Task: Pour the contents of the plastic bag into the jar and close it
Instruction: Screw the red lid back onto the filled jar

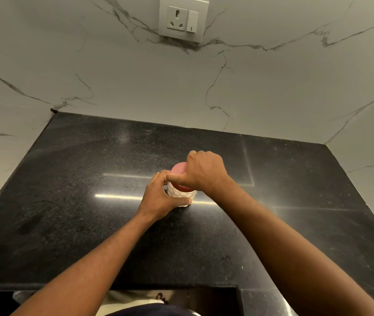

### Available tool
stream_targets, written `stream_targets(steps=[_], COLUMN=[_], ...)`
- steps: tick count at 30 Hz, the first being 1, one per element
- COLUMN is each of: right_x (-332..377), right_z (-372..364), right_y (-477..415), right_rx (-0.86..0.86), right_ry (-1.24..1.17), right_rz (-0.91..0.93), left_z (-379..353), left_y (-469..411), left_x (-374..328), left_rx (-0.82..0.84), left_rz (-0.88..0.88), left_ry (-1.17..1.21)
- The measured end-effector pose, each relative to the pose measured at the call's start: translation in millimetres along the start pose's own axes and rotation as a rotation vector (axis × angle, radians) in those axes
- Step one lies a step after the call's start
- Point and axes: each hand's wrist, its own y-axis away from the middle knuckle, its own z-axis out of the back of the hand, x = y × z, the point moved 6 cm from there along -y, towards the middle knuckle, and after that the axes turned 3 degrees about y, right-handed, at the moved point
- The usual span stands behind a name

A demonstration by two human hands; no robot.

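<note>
A small clear jar [180, 195] with a scalloped pattern stands upright on the black counter [90, 179], near its middle. A red lid [178, 169] sits on top of the jar. My left hand [161, 197] wraps around the jar's body from the left. My right hand [202, 172] comes from the right and grips the lid from above, with fingers curled over its rim. No plastic bag is in view.
A white marble-patterned wall [136, 83] rises behind and beside the counter. A wall socket with a switch [182, 19] sits high on it. The counter's front edge [113, 287] runs close to my body.
</note>
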Motion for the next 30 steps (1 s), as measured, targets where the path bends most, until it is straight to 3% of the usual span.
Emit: stream_targets(steps=[4,7,10,13,17,20,23,27,30], right_x=[0.9,7.1,8.6,4.7,-2.9,-8.4,-6.6,5.5,6.2], right_z=[-1.7,-8.2,-9.1,-4.6,-6.6,-7.0,-11.1,-19.9,-10.8], right_y=[6.8,11.2,12.4,5.8,3.8,6.8,7.4,11.8,5.2], right_rx=[-0.048,0.108,0.192,0.1,-0.032,-0.101,-0.037,0.184,0.096], right_ry=[-0.008,-0.135,-0.133,-0.146,-0.099,-0.035,-0.118,-0.18,-0.15], right_rz=[0.05,0.254,0.333,0.277,0.02,-0.065,0.095,0.331,0.317], left_z=[0.2,0.1,0.7,0.9,0.8,0.5,1.7,1.8,2.0], left_y=[-0.2,-0.2,1.5,1.1,-0.6,0.4,-0.9,0.8,1.1], left_x=[-0.6,-1.8,-3.3,-3.6,-0.2,-1.5,-1.4,-5.1,-5.4], left_rx=[-0.005,0.01,0.008,0.008,-0.004,0.0,0.001,0.015,0.009], left_rz=[0.0,-0.004,-0.018,-0.008,0.0,-0.009,0.0,-0.016,0.004], left_ry=[-0.004,-0.013,-0.023,-0.024,-0.003,0.0,0.003,-0.016,-0.033])
